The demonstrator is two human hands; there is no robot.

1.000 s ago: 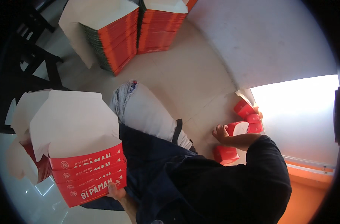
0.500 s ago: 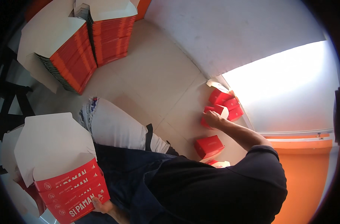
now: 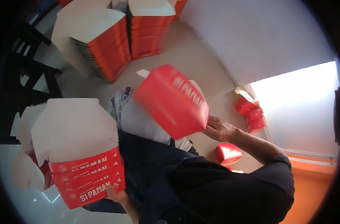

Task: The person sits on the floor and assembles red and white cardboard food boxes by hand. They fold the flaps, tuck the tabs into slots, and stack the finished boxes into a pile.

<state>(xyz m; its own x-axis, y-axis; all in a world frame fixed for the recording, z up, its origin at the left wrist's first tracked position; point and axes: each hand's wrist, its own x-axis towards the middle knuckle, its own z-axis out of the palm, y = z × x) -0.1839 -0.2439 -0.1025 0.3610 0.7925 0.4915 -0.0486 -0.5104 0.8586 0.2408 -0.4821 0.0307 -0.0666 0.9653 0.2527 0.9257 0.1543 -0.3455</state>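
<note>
My left hand (image 3: 117, 195) is closed on the lower edge of a stack of red food boxes (image 3: 89, 183), nested in one another. Their white open flaps (image 3: 74, 125) stand up behind the printed red fronts. Over my lap, a single folded red box (image 3: 170, 102) hangs tilted and slightly blurred in my right hand (image 3: 220, 129). The back of this hand shows, with the fingers at the box's right end; the fingertips are partly hidden by the box.
Two tall stacks of flat-nested red boxes (image 3: 110, 52) stand on the floor ahead. Several folded red boxes (image 3: 256, 119) lie against the wall at right, and another red box (image 3: 228, 154) sits nearer to me. Dark stools (image 3: 33, 72) are at left.
My right hand has lifted a folded red box from the group by the wall and brought it over my lap. The left hand keeps its stack; the whole view has shifted.
</note>
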